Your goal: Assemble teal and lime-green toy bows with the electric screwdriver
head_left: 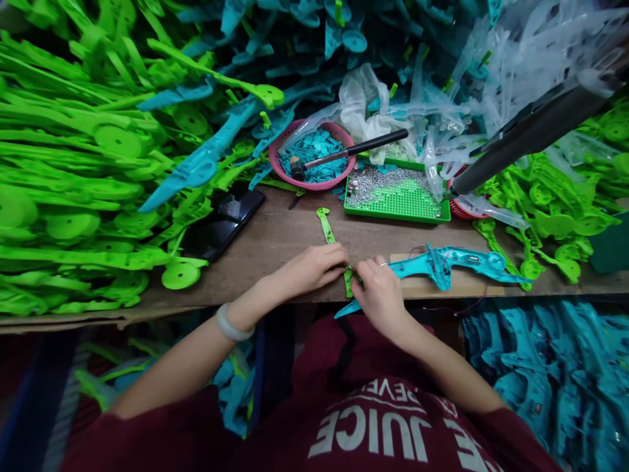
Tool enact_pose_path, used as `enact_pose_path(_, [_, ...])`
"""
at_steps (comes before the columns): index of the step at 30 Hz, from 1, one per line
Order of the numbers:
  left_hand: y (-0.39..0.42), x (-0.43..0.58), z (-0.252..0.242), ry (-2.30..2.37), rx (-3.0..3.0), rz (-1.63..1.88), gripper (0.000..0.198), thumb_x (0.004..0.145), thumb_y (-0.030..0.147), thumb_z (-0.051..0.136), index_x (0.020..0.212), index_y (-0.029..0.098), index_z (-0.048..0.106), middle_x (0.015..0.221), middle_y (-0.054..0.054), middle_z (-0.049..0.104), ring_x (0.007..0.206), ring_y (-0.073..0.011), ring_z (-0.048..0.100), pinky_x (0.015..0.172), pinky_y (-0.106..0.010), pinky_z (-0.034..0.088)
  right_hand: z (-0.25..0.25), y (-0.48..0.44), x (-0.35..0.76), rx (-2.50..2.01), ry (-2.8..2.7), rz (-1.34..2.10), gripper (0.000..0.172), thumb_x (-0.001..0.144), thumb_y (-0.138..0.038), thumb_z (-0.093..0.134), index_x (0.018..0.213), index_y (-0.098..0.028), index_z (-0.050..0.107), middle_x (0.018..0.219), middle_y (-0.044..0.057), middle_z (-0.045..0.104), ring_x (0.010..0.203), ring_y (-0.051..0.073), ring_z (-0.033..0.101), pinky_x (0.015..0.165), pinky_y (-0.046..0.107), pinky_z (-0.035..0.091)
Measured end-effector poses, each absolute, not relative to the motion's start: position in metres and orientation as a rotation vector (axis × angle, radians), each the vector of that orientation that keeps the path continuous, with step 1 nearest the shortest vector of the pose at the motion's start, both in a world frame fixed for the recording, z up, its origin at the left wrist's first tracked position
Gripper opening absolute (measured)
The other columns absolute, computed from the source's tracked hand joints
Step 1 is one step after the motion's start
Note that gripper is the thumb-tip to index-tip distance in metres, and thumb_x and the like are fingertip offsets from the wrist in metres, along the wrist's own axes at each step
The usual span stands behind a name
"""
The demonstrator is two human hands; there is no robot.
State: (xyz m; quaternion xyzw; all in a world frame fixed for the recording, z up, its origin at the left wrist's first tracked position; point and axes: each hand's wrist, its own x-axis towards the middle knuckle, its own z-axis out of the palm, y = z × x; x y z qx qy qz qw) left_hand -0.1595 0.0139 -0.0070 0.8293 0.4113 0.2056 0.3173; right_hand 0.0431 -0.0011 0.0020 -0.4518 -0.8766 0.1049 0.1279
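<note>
A narrow bright green plastic part (325, 226) lies on the table edge and passes under the fingers of my left hand (322, 267). Its lower end (348, 283) shows between my two hands. My left fingers are closed against this part. My right hand (379, 294) is closed, its fingertips bent in at the green part; anything pinched there is hidden. Beneath my right hand runs a long blue plastic shell (445, 262), hollow side up, with a thin wire at it. Its pointed tip (348, 309) sticks out past the table edge.
Heaps of green parts (73, 157) rise at left, with a black phone (226, 226) beside them. Behind are a pink basket (314, 185) of blue pieces, a hammer (334, 157) across it, and a green tray (393, 211) of screws. A grey powered-driver-like tool (531, 134) slants in from the right.
</note>
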Motion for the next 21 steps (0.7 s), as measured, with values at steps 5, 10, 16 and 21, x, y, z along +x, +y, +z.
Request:
enact_pose_path(5, [0.015, -0.159, -0.006, 1.101, 2.171, 0.54, 0.009, 0.096, 0.02, 0.05, 0.096, 0.018, 0.058, 0.095, -0.005, 0.063, 0.087, -0.0178, 0.062, 0.078, -0.029, 0.05, -0.003, 0.0, 0.037, -1.335, -2.502, 0.368, 0.017, 0.084, -0.007, 0.052, 0.085, -0.024, 0.053, 0.082, 0.006, 0.065, 0.086, 0.025, 0.054, 0.067, 0.033, 0.038])
enact_pose_path(10, [0.015, -0.16, -0.009, 1.06, 2.149, 0.586, 0.01, 0.096, 0.02, 0.051, 0.096, 0.018, 0.06, 0.095, -0.005, 0.064, 0.088, -0.0174, 0.063, 0.081, -0.029, 0.049, -0.012, 0.004, 0.04, -1.262, -2.322, 0.58, 0.015, 0.082, -0.009, 0.052, 0.084, -0.023, 0.054, 0.078, 0.002, 0.064, 0.08, 0.021, 0.055, 0.068, 0.031, 0.04])
enact_pose_path(16, [0.015, -0.162, -0.01, 1.003, 2.125, 0.674, 0.008, 0.096, 0.019, 0.052, 0.097, 0.018, 0.059, 0.098, -0.005, 0.065, 0.091, -0.0168, 0.062, 0.083, -0.028, 0.049, -0.013, 0.009, 0.046, -1.012, -2.271, 0.642, 0.014, 0.085, -0.01, 0.052, 0.082, -0.022, 0.059, 0.074, 0.001, 0.063, 0.075, 0.019, 0.052, 0.07, 0.03, 0.041])
enact_pose_path(21, [0.015, -0.163, -0.008, 0.992, 2.154, 0.641, 0.011, 0.096, 0.019, 0.051, 0.099, 0.018, 0.061, 0.099, -0.006, 0.065, 0.092, -0.0174, 0.063, 0.083, -0.029, 0.05, -0.013, 0.008, 0.046, -1.042, -2.256, 0.618, 0.014, 0.083, -0.01, 0.053, 0.08, -0.022, 0.059, 0.073, 0.001, 0.062, 0.076, 0.019, 0.05, 0.071, 0.03, 0.04])
